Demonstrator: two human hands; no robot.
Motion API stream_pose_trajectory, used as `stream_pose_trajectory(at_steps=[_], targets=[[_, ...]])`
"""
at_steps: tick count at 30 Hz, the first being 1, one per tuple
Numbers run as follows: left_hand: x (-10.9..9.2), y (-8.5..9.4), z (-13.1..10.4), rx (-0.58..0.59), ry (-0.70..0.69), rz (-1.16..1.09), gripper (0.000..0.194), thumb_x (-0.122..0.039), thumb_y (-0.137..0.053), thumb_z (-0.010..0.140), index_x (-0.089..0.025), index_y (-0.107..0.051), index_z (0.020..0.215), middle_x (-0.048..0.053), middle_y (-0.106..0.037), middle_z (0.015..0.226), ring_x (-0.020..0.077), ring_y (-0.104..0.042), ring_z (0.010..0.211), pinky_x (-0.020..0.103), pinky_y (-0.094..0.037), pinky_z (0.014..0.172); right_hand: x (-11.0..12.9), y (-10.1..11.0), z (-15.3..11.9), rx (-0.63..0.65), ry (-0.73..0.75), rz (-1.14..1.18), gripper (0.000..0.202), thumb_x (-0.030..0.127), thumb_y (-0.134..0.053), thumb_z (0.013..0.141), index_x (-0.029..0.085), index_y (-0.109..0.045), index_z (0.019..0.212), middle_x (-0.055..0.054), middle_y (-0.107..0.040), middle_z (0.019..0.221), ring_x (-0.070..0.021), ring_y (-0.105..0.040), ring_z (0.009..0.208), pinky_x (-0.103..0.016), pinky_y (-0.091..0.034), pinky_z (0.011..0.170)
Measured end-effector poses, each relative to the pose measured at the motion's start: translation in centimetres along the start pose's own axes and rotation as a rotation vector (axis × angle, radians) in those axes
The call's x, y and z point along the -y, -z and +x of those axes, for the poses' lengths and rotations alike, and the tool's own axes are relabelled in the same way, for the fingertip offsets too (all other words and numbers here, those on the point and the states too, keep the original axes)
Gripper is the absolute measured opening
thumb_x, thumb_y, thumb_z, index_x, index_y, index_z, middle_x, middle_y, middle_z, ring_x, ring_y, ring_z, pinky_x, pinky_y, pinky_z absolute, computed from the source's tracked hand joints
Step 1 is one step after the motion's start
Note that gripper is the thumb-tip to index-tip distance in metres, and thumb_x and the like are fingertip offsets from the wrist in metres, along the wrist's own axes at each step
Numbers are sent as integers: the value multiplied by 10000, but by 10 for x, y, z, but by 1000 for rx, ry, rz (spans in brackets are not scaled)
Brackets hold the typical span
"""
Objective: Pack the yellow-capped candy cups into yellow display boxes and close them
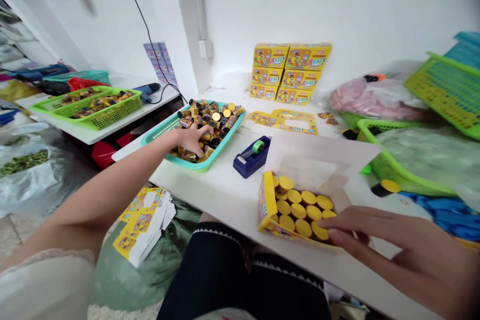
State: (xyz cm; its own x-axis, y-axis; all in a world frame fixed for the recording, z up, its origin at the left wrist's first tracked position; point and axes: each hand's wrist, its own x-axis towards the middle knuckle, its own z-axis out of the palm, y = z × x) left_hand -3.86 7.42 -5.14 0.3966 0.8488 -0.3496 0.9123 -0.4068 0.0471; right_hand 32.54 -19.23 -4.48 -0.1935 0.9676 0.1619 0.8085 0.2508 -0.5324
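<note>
My left hand [194,139] reaches into a teal basket [155,133] piled with small gold-and-black canisters [213,116]; its fingers curl down over the canisters, and whether it grips one is hidden. My right hand [405,253] rests at the near right edge of an open yellow carton [266,205] on the white table, fingertips touching its corner. The carton holds several upright canisters with yellow caps [300,210], and its white flap stands open behind them.
A blue tape dispenser [251,157] sits between basket and carton. Stacked yellow boxes [290,72] stand against the wall, flat yellow cartons [287,121] before them. Green baskets [390,165] and plastic bags crowd the right. A loose canister [385,188] lies nearby. More flat cartons [144,222] lie below the table.
</note>
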Motion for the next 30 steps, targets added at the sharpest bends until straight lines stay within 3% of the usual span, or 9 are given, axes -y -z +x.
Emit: stream_pose_trajectory(at_steps=[3, 6, 10, 14, 19, 23, 28, 30], targets=[[1, 1, 2, -18, -35, 0, 958, -487, -679, 580, -289, -323, 1447, 137, -438, 1440, 377, -568, 1184, 437, -434, 1011, -2, 4, -1, 243, -25, 33, 279, 495, -556, 889, 325, -739, 1015, -36, -763, 958, -186, -723, 731, -165, -514, 378], [4, 0, 5, -26, -67, -10, 923, -451, -654, 608, -291, -320, 1453, 86, -538, 1374, 313, -581, 1184, 373, -432, 1021, 3, 12, 0, 319, -44, 63, 273, 492, -518, 914, 321, -725, 960, -21, -749, 906, -165, -702, 724, -162, -516, 419], [8, -2, 15, -56, -44, -5, 1007, -481, -679, 577, -182, -305, 1463, 151, -578, 1334, 336, -599, 1152, 384, -464, 985, 8, 16, 1, 350, -23, 84, 266, 485, -490, 932, 344, -715, 946, 7, -740, 905, -150, -685, 764, -187, -553, 551], [14, 0, 24, -7, -64, -15, 1037, -461, -725, 545, -258, -313, 1475, 101, -543, 1403, 316, -556, 1228, 351, -428, 1034, 3, 13, -5, 377, -55, 98, 260, 486, -513, 921, 343, -708, 1016, 3, -740, 983, -165, -686, 832, -212, -561, 625], [15, 5, 30, 49, -32, -57, 1006, -449, -756, 492, -221, -414, 1410, 90, -683, 1172, 304, -676, 969, 367, -542, 858, -3, 11, -9, 403, -59, 145, 286, 466, -507, 922, 304, -721, 1018, -23, -745, 1006, -190, -696, 858, -215, -552, 619], [10, 6, 32, 57, -20, -96, 896, -418, -763, 478, -223, -529, 1321, 71, -710, 1109, 259, -690, 872, 335, -560, 798, 2, 13, -7, 465, -104, 188, 264, 454, -525, 908, 312, -726, 1004, -19, -741, 1016, -198, -698, 856, -202, -528, 534], [6, 3, 25, -52, -21, -94, 604, -383, -740, 497, -231, -682, 1078, 37, -726, 1021, 283, -657, 984, 353, -504, 920, 12, 13, -1, 386, -15, 155, 257, 403, -499, 921, 333, -747, 907, -5, -752, 916, -202, -709, 827, -272, -573, 714], [4, 0, 20, -109, -9, -104, 555, -369, -735, 495, -228, -696, 1030, 35, -725, 982, 301, -648, 1002, 371, -485, 947, 10, 10, -1, 406, 8, 146, 236, 394, -512, 920, 339, -741, 899, 7, -751, 900, -196, -709, 815, -279, -580, 713]])
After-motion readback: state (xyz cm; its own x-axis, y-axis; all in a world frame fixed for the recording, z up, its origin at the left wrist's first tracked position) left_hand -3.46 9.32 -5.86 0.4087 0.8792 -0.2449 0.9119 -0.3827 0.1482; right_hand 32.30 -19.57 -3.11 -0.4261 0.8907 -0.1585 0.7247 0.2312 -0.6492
